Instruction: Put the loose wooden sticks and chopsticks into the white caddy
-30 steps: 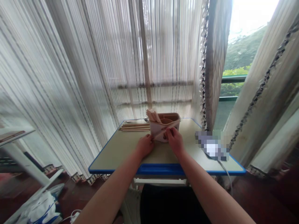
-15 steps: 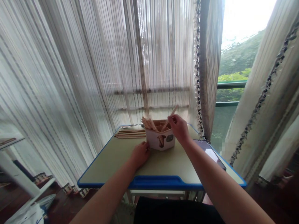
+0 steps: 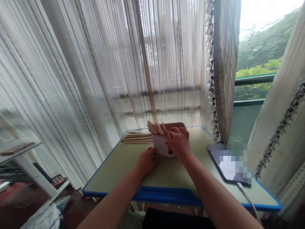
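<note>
A white box (image 3: 160,147) with a brown rim and dividers inside stands on the desk, a picture on its front. Thin wooden sticks (image 3: 154,127) lean in a bunch in its left compartment. My right hand (image 3: 178,141) reaches over the front rim, fingers curled, with a wooden stick (image 3: 164,128) at the fingertips beside the bunch. It covers part of the box's front and opening. My left hand (image 3: 147,160) rests on the desk with bent fingers closed against the box's lower left corner.
More wooden sticks (image 3: 135,139) lie flat left of the box. A tablet (image 3: 228,165) with a white cable (image 3: 247,198) lies at the right edge of the blue-edged desk (image 3: 114,171). Sheer curtains (image 3: 107,63) hang behind. A white side table (image 3: 23,146) stands at left.
My right hand has moved left and down across the box, bringing the stick from the right part over to the bunch. My left hand stays at the corner. The view has shifted.
</note>
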A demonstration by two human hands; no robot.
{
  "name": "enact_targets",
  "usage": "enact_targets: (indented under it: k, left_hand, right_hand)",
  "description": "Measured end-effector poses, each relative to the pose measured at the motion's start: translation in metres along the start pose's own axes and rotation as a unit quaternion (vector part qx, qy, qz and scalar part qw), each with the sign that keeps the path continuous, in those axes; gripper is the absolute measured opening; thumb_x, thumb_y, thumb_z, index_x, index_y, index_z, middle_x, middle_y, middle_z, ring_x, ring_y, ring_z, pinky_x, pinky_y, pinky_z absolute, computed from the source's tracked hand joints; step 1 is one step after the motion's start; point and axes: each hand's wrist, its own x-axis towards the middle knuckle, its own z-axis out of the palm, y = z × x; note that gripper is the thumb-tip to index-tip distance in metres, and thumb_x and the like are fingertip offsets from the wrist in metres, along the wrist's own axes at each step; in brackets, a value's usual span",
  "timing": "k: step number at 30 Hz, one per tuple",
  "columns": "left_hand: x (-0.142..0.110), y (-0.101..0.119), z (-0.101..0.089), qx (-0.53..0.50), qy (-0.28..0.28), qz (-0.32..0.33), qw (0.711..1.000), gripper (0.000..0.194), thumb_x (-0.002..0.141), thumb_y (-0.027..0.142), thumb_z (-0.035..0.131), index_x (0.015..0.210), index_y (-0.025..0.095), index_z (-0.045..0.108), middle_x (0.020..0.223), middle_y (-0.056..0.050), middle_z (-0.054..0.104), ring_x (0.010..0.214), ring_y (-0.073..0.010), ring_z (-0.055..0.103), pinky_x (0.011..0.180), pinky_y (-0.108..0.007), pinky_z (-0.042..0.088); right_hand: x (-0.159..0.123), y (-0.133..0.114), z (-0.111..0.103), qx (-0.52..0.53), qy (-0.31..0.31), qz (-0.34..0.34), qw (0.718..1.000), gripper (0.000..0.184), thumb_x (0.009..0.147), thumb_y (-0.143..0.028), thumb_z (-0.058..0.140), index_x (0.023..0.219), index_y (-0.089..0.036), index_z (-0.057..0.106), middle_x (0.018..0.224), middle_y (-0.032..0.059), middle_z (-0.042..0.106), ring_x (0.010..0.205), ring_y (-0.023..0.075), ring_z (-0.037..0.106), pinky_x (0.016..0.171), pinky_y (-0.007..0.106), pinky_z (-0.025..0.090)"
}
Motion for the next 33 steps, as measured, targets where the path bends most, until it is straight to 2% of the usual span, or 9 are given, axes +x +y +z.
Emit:
enact_targets:
  k: [5,8,10,12,17,22,27,30,33]
  left_hand:
    - [0.003,-0.007,0.000,0.017,0.027,-0.038,0.999,0.013,0.075,0.021,0.049,0.086,0.020,0.054,0.091,-0.004,0.058,0.081,-0.0160,0.055,0.073,-0.026,0.040]
    - [0.011,-0.018,0.002,0.046,0.078,-0.158,0.983,0.030,0.074,0.028,0.051,0.102,0.017,0.052,0.101,-0.009,0.059,0.096,-0.0207,0.054,0.084,-0.030,0.039]
    - [0.016,-0.024,0.003,0.075,0.078,-0.246,0.963,0.045,0.074,0.034,0.051,0.113,0.013,0.049,0.109,-0.014,0.057,0.104,-0.0250,0.051,0.088,-0.034,0.038]
    - [0.019,-0.027,0.004,0.101,0.056,-0.285,0.952,0.054,0.075,0.038,0.049,0.121,0.011,0.045,0.116,-0.017,0.054,0.109,-0.0288,0.049,0.090,-0.037,0.037]
    - [0.018,-0.025,0.004,0.137,0.002,-0.275,0.952,0.062,0.076,0.039,0.044,0.131,0.011,0.037,0.127,-0.019,0.048,0.114,-0.0326,0.045,0.091,-0.042,0.036]
    - [0.024,-0.034,-0.003,0.190,-0.014,-0.186,0.964,0.052,0.080,0.036,0.040,0.125,0.012,0.046,0.129,-0.018,0.046,0.113,-0.0316,0.046,0.090,-0.041,0.038]
    - [0.036,-0.052,-0.003,0.195,0.019,-0.162,0.967,0.044,0.083,0.025,0.036,0.124,0.017,0.046,0.127,-0.012,0.050,0.113,-0.0260,0.046,0.090,-0.038,0.038]
    - [0.038,-0.058,0.000,0.180,-0.002,-0.178,0.967,0.037,0.084,0.027,0.036,0.115,0.019,0.053,0.121,-0.010,0.054,0.109,-0.0234,0.049,0.090,-0.035,0.038]
    - [0.034,-0.058,0.000,0.175,0.011,-0.194,0.965,0.039,0.084,0.029,0.037,0.119,0.020,0.051,0.117,-0.011,0.055,0.106,-0.0238,0.050,0.089,-0.036,0.039]
  right_hand:
    - [-0.008,0.003,0.009,0.013,0.066,0.014,0.998,0.024,0.083,-0.036,0.052,0.072,-0.025,0.070,0.104,0.0020,0.063,0.104,0.0267,0.039,0.089,0.044,0.025]
    - [-0.010,0.003,0.011,0.026,0.088,-0.003,0.996,0.019,0.082,-0.035,0.054,0.081,-0.024,0.070,0.108,0.0025,0.061,0.106,0.0268,0.038,0.093,0.044,0.025]
    - [-0.013,0.003,0.013,0.038,0.093,-0.022,0.995,0.021,0.082,-0.034,0.053,0.092,-0.023,0.068,0.108,0.0037,0.061,0.106,0.0254,0.040,0.095,0.041,0.027]
    - [-0.016,0.003,0.014,0.045,0.092,-0.046,0.994,0.025,0.084,-0.031,0.051,0.101,-0.021,0.065,0.107,0.0044,0.062,0.105,0.0240,0.041,0.095,0.039,0.028]
    - [-0.023,0.004,0.013,0.032,0.061,-0.073,0.995,0.030,0.086,-0.030,0.048,0.113,-0.022,0.060,0.107,0.0024,0.064,0.105,0.0230,0.041,0.098,0.041,0.026]
    - [-0.023,0.002,0.013,0.016,0.041,-0.081,0.996,0.036,0.085,-0.036,0.048,0.116,-0.020,0.058,0.117,0.0047,0.058,0.112,0.0252,0.038,0.101,0.042,0.024]
    - [-0.024,0.003,0.020,0.024,0.067,-0.077,0.994,0.043,0.084,-0.036,0.049,0.122,-0.014,0.051,0.117,0.0101,0.056,0.113,0.0259,0.038,0.101,0.043,0.027]
    - [-0.024,0.006,0.023,0.041,0.100,-0.075,0.991,0.053,0.082,-0.035,0.050,0.129,-0.011,0.041,0.117,0.0131,0.055,0.113,0.0264,0.038,0.099,0.044,0.029]
    - [-0.024,0.009,0.025,0.053,0.119,-0.081,0.988,0.053,0.082,-0.033,0.050,0.130,-0.013,0.037,0.118,0.0139,0.053,0.113,0.0271,0.039,0.098,0.045,0.028]
